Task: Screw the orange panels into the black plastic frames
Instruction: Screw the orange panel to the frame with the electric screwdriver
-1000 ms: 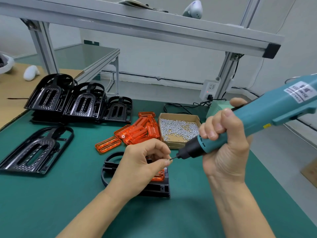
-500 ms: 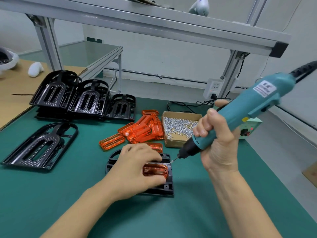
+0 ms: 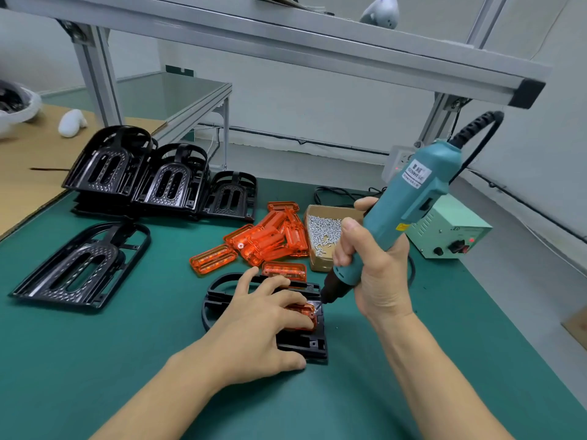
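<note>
One screwdriver [image 3: 403,217] | one box of screws [image 3: 320,230] | five black frames [image 3: 81,265]

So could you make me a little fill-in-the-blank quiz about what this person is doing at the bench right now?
1. The right hand grips a teal electric ____, its tip down at a corner of the orange panel.
2. The left hand presses that panel into a ____ plastic frame.
3. The cardboard box beside the spare panels holds loose silver ____.

Missing words: screwdriver; black; screws
</note>
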